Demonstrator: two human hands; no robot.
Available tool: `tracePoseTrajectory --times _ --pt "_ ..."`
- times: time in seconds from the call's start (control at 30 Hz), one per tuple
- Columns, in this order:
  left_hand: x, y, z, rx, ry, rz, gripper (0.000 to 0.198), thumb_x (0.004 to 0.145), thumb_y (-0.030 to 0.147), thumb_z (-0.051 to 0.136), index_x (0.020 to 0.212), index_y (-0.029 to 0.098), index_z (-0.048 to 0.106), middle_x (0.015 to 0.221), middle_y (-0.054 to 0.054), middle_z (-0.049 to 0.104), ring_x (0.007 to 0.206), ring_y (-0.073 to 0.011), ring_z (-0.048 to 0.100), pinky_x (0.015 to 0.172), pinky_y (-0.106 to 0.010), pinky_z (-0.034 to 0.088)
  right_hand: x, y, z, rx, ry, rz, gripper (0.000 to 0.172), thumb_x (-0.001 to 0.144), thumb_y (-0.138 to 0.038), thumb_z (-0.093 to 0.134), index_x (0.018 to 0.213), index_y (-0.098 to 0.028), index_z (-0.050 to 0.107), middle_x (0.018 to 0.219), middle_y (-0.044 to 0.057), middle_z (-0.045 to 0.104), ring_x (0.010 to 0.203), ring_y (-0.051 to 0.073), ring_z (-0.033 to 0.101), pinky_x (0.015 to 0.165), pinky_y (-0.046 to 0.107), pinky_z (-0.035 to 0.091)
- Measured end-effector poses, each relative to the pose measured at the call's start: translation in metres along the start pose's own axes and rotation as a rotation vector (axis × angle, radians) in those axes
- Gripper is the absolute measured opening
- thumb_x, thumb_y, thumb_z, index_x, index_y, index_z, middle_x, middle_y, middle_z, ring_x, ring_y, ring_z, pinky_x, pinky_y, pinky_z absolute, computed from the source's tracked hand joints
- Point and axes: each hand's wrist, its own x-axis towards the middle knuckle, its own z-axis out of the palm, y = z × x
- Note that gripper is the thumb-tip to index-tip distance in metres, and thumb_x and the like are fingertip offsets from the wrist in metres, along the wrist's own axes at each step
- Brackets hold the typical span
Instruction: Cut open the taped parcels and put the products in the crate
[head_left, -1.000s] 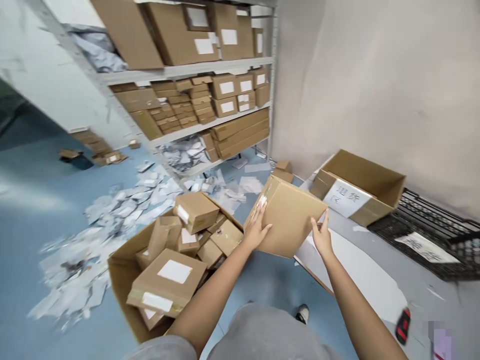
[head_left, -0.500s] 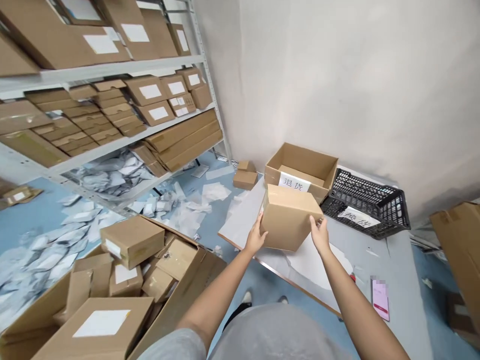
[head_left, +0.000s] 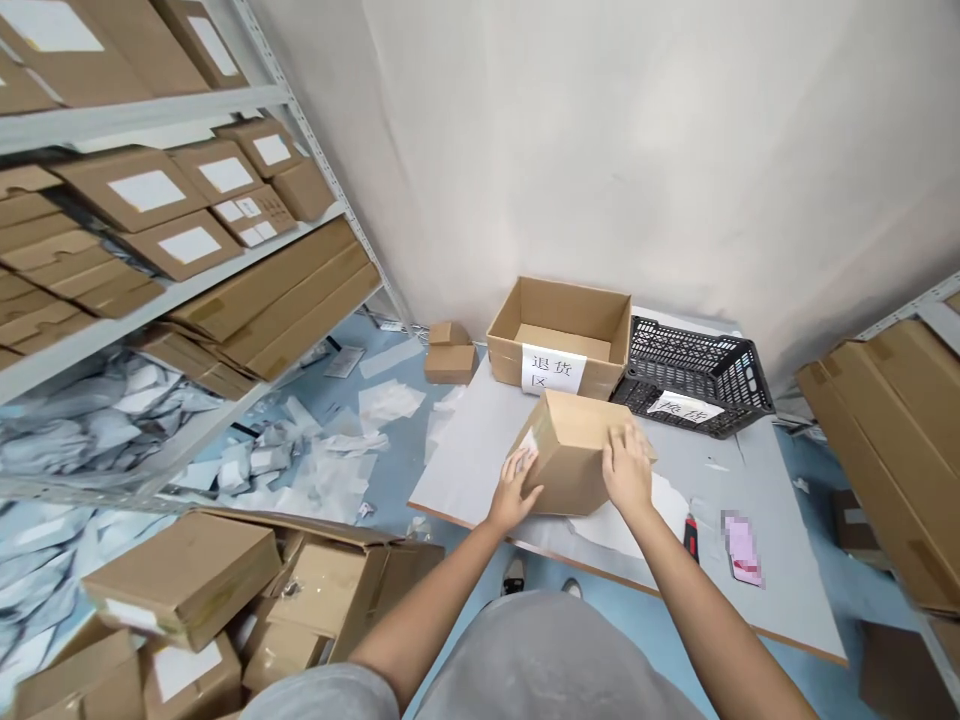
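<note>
A closed brown cardboard box (head_left: 568, 440) rests on the grey table top (head_left: 480, 455) near its front edge. My left hand (head_left: 513, 490) presses against the box's left side, fingers curled along it by a small white label. My right hand (head_left: 627, 470) lies over the box's top right corner, fingers wrapped on it. Both hands hold the box between them.
Behind the box stand an open carton with a white paper label (head_left: 559, 335) and a black plastic crate (head_left: 694, 375). A red-and-black cutter (head_left: 690, 535) and a pink phone (head_left: 742, 550) lie to the right. Metal shelving (head_left: 142, 310) full of parcels lines the left; a carton of parcels (head_left: 180, 590) sits on the floor.
My view has swung right from the floor carton to the table. The box, carried between both hands, has come down onto the table top, and my right hand has shifted onto its top.
</note>
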Motion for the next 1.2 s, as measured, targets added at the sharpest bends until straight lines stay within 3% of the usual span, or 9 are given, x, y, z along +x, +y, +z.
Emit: tracePoseTrajectory --times 0.13,0.27,0.33,0.53,0.67,0.8,0.93,1.07,1.2 --pt "0.013 -0.001 0.005 0.047 -0.187 0.017 0.09 0.092 0.045 0.079 0.169 0.036 0.033 0.181 -0.011 0.005 0.165 -0.0379 0.017 0.13 -0.056 0.03 0.008 -0.015 -0.009 0.01 -0.156 0.0 0.064 0.108 -0.053 0.039 0.162 -0.023 0.049 0.165 0.014 0.051 0.155 0.035 0.042 0.127 0.056 0.03" --pt "0.041 -0.015 0.006 0.039 -0.398 -0.092 0.153 0.062 0.066 0.097 0.174 0.031 0.0 0.179 -0.018 -0.013 0.166 -0.0457 -0.002 0.132 -0.062 0.019 0.01 0.004 -0.017 0.055 -0.138 0.165 0.093 0.09 -0.072 0.065 0.165 -0.022 0.044 0.161 0.018 0.054 0.152 0.042 0.046 0.125 0.058 0.034" --pt "0.06 -0.017 0.007 0.042 -0.475 -0.165 0.167 0.053 0.071 0.099 0.173 0.029 -0.009 0.178 -0.022 -0.014 0.165 -0.048 -0.007 0.13 -0.067 0.014 0.01 0.022 -0.022 0.112 -0.12 0.19 0.095 0.087 -0.071 0.068 0.166 -0.023 0.043 0.163 0.016 0.052 0.154 0.042 0.043 0.127 0.059 0.031" --pt "0.104 0.012 0.004 0.124 -0.57 -0.172 0.135 0.07 0.074 0.087 0.173 0.039 0.007 0.181 -0.012 -0.004 0.163 -0.0542 -0.005 0.125 -0.074 0.021 0.006 0.077 -0.044 0.345 -0.07 0.304 0.083 0.09 -0.06 0.066 0.163 -0.025 0.048 0.165 0.01 0.052 0.154 0.035 0.045 0.13 0.053 0.031" --pt "0.111 0.034 -0.012 0.287 -0.5 -0.059 0.119 0.077 0.07 0.084 0.171 0.046 0.016 0.181 -0.003 0.012 0.164 -0.0503 0.006 0.126 -0.072 0.021 -0.012 0.103 -0.038 0.578 -0.075 0.383 0.078 0.088 -0.056 0.064 0.159 -0.026 0.052 0.16 0.009 0.058 0.148 0.033 0.053 0.125 0.049 0.039" --pt "0.104 0.04 -0.016 0.429 -0.503 0.008 0.113 0.078 0.07 0.083 0.17 0.045 0.023 0.181 -0.004 0.016 0.164 -0.047 0.012 0.125 -0.072 0.02 -0.039 0.121 -0.011 0.71 -0.06 0.415 0.076 0.085 -0.054 0.061 0.155 -0.026 0.053 0.16 0.009 0.058 0.148 0.031 0.053 0.123 0.046 0.042" --pt "0.087 0.04 0.005 0.493 -0.502 0.08 0.106 0.085 0.072 0.075 0.171 0.04 0.022 0.181 -0.008 0.013 0.165 -0.0455 0.011 0.126 -0.074 0.012 -0.063 0.137 0.01 0.647 -0.041 0.457 0.071 0.088 -0.06 0.054 0.151 -0.028 0.055 0.155 0.009 0.062 0.143 0.029 0.057 0.121 0.043 0.044" --pt "0.078 0.037 0.032 0.421 -0.372 0.038 0.081 0.102 0.065 0.053 0.171 0.035 0.027 0.18 -0.011 0.015 0.166 -0.0399 0.012 0.129 -0.07 0.01 -0.073 0.149 0.011 0.487 -0.09 0.5 0.076 0.095 -0.067 0.044 0.154 -0.02 0.051 0.154 0.015 0.061 0.143 0.031 0.057 0.122 0.048 0.041" --pt "0.075 0.031 0.048 0.369 -0.146 -0.183 0.116 0.089 0.079 0.063 0.171 0.009 0.019 0.176 -0.028 0.017 0.164 -0.0478 0.013 0.129 -0.066 0.021 -0.078 0.158 0.011 0.368 -0.091 0.446 0.082 0.1 -0.069 0.039 0.165 -0.019 0.038 0.166 0.016 0.048 0.155 0.028 0.044 0.125 0.047 0.036"
